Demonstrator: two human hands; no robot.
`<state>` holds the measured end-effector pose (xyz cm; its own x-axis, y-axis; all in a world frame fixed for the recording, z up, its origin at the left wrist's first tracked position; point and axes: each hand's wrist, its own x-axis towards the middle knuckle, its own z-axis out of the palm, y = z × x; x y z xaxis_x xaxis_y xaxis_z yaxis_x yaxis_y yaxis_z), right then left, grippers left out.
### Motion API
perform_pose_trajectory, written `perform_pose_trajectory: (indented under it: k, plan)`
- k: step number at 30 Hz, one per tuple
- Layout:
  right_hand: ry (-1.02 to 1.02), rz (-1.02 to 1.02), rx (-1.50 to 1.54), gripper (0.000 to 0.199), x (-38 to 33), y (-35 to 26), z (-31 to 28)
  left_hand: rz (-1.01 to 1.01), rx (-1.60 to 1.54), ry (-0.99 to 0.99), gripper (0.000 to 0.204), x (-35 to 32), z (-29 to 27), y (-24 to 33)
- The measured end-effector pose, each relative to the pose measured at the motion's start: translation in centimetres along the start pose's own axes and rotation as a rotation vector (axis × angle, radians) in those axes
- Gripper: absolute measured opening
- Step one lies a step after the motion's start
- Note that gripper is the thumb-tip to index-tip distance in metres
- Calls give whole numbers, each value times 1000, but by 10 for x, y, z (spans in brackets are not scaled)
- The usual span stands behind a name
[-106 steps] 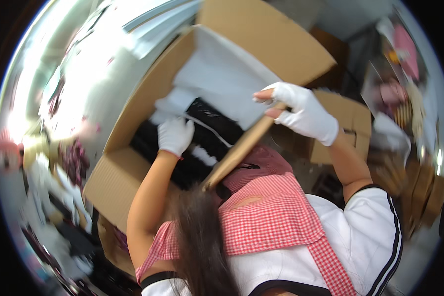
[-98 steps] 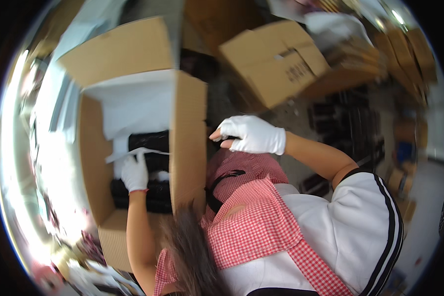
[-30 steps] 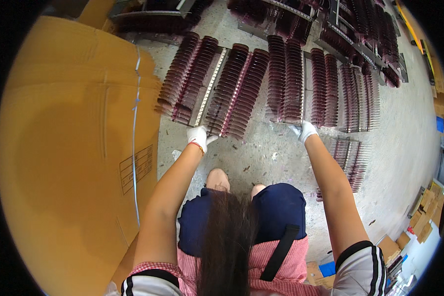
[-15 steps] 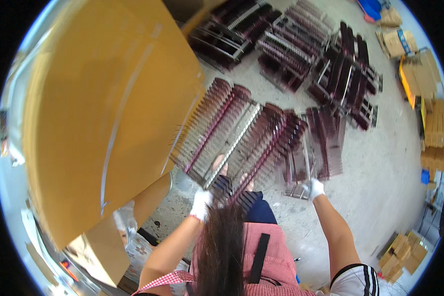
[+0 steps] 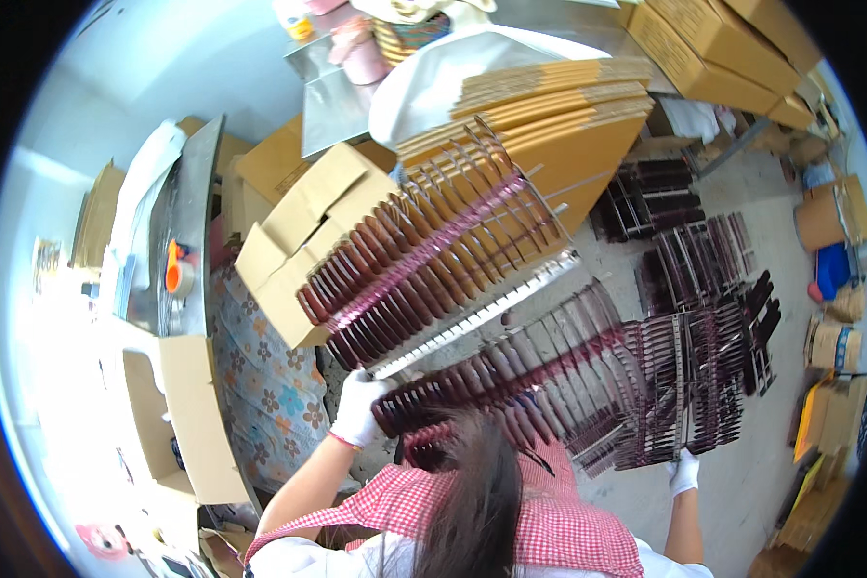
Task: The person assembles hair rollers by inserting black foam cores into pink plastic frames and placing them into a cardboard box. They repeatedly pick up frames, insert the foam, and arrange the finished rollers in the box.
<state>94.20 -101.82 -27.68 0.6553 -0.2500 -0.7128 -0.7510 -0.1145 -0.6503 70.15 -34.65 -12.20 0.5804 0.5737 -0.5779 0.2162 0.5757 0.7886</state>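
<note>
In a white glove, my left hand (image 5: 358,409) is closed around the near end of a long metal rack (image 5: 477,316), whose pale central bar has rows of thin, dark purple-brown translucent pieces on both sides. This rack slants up and away, in front of the stacked cardboard. My right hand (image 5: 684,472), also white-gloved, grips the near end of a second rack (image 5: 679,390) with similar dark pieces, at the right. The two racks overlap from this angle, and their pieces partly hide the floor. My fingertips are small and partly hidden behind the rack ends.
More loaded racks (image 5: 650,197) stand on the floor at the far right. Flattened cardboard sheets (image 5: 588,144) and an open carton (image 5: 308,207) lie ahead. A dark-topped table (image 5: 188,231) with a tape dispenser (image 5: 177,270) and floral cloth (image 5: 270,385) is at left. Boxes line the right side.
The view has swung left, bringing the table and open carton into sight. Both racks are still in my hands; the left one now shows in front of the cardboard, and my right hand appears lower and farther right.
</note>
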Motion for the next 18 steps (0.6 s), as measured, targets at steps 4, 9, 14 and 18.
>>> perform_pose_trajectory:
  k: [4,9,14,18]
  plan:
    - [-216,-221,115,33,-64,-62,42,99,-62,77,40,-7,-100,44]
    - [-163,-528,-168,41,-108,-142,80,57,-10,187,38,27,-212,85]
    - [59,-1161,-817,49,-181,-280,115,-22,118,265,28,83,-277,107]
    - [-97,-1355,-911,45,-299,-381,209,17,101,317,18,117,-292,110]
